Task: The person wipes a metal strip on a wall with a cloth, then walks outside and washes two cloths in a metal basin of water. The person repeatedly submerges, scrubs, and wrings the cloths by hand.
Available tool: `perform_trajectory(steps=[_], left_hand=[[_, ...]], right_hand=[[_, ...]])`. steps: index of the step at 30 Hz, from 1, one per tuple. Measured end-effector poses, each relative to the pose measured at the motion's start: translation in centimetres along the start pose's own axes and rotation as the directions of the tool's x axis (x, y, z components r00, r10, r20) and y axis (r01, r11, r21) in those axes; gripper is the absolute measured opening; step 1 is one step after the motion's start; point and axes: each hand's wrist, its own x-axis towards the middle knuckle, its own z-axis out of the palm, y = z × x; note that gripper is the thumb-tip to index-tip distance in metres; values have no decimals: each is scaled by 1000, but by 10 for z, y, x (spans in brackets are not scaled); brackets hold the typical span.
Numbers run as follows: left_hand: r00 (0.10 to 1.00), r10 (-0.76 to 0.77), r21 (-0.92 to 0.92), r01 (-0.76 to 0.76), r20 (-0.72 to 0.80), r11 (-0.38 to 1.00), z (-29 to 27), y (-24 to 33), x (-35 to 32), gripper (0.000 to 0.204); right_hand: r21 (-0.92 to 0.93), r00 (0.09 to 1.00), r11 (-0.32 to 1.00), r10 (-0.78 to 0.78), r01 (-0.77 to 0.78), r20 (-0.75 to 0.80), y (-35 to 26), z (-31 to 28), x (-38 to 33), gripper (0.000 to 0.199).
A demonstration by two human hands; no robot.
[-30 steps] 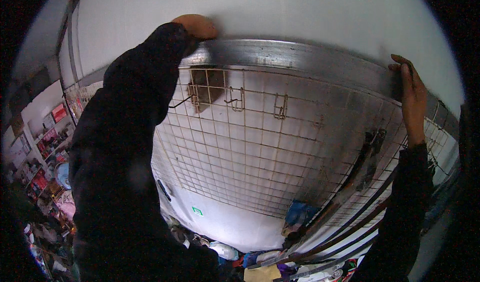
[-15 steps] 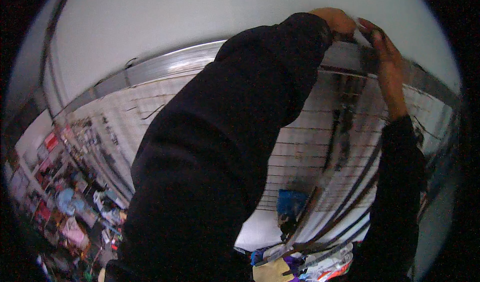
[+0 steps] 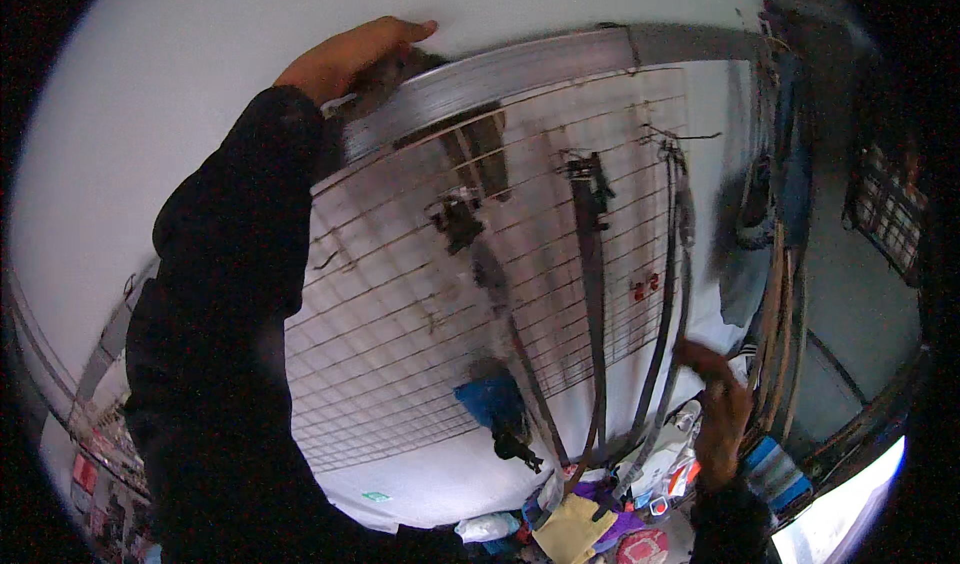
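High on the left, my left hand [image 3: 350,59] is bent over the top of a silver metal rail [image 3: 520,72], thumb stretched to the right. Under its palm lies a grey-brown thing that I cannot make out, and most of the fingers are hidden. Lower right, my right hand [image 3: 722,414] is blurred, its fingers partly bent, in front of the hanging straps. Below the rail spreads a wire grid panel [image 3: 380,364]. Dark belts or straps hang on it, one [image 3: 590,294] near the middle. A brownish strip [image 3: 488,154] shows just under the rail.
A blue item [image 3: 490,399] hangs low on the grid. Beneath it are a yellow cloth [image 3: 575,529], a red patterned item [image 3: 642,547] and other mixed goods. More straps and dark cloth [image 3: 795,154] hang at the right. Crowded shelves [image 3: 100,494] stand at lower left.
The view has swung to the right, showing more of the grid and its hanging straps. My right hand has left the rail and dropped low; my left hand stays up at the rail.
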Motion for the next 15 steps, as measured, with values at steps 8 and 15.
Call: perform_trajectory(steps=[8,15], left_hand=[[984,166,-92,-171,-58,981,65,54,51,74],[970,225,40,-222,-96,974,94,74,98,70]], right_hand=[[35,881,883,469,-468,-66,38,-2,-125,50],[111,827,820,562,-561,27,59,15,-171,44]])
